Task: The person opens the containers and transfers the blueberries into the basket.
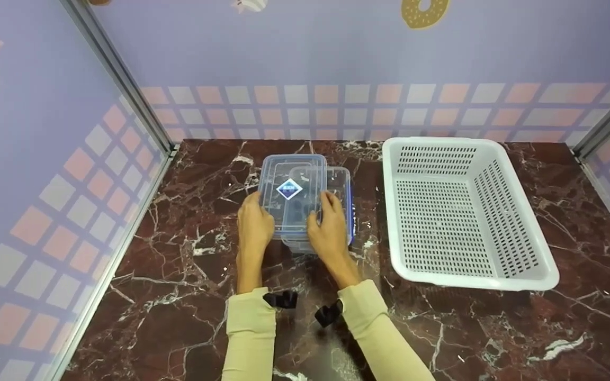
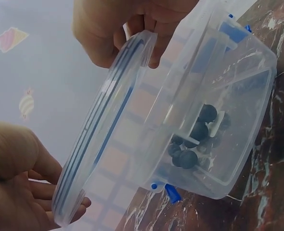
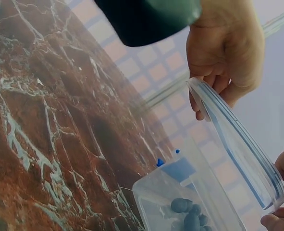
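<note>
A clear rectangular lid point(image 1: 278, 169) with a blue seal and a blue diamond-shaped label is held above a clear plastic food container point(image 1: 340, 180). My left hand point(image 1: 254, 219) grips the lid's left edge, while my right hand point(image 1: 330, 225) grips its right edge. In the left wrist view a gap separates the lid point(image 2: 101, 130) from the container point(image 2: 242, 144). Several small dark round pieces point(image 2: 198, 131), possibly berries, lie inside the container. Blue clips point(image 2: 172, 193) stand out from the container's sides.
To the right stands a white perforated plastic basket point(image 1: 437, 222). Everything rests on a dark red marbled tabletop point(image 1: 178, 317). Purple patterned panels point(image 1: 284, 53) enclose the back and both sides. A black strap piece point(image 1: 284, 299) sits at each cuff.
</note>
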A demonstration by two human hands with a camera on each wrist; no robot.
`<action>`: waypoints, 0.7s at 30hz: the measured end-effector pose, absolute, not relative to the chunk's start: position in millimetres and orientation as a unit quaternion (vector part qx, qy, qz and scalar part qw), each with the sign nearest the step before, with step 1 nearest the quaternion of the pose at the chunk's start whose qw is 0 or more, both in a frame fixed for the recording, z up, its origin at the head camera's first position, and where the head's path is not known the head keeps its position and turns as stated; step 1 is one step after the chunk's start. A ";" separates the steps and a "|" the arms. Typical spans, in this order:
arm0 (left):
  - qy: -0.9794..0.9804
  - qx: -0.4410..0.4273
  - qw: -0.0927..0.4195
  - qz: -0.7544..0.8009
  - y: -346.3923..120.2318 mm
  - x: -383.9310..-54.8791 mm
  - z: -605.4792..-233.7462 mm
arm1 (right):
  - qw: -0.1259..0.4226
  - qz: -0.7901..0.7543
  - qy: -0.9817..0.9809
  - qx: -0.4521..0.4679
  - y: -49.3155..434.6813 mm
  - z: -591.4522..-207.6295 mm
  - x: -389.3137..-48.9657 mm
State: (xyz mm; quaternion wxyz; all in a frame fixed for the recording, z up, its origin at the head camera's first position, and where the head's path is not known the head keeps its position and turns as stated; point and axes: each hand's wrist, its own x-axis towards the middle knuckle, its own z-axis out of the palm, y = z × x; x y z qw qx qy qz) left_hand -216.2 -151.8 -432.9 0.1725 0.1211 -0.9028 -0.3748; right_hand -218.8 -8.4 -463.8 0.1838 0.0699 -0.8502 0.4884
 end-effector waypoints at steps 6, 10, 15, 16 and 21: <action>-0.896 0.153 0.152 -0.388 -156.3 -215.7 -428.9 | 0.178 0.475 -0.858 0.083 -17.3 -460.2 -215.8; -0.892 0.166 0.154 -0.392 -160.8 -215.4 -427.6 | 0.175 0.473 -0.858 0.099 -24.8 -458.7 -213.4; -0.885 0.179 0.162 -0.398 -170.6 -214.7 -427.5 | 0.163 0.474 -0.857 0.120 -35.2 -458.1 -209.8; -0.884 0.183 0.162 -0.399 -172.8 -214.4 -427.3 | 0.158 0.472 -0.859 0.123 -37.4 -458.4 -209.0; -0.883 0.202 0.161 -0.392 -183.5 -212.8 -426.5 | 0.137 0.466 -0.864 0.134 -47.3 -459.8 -205.1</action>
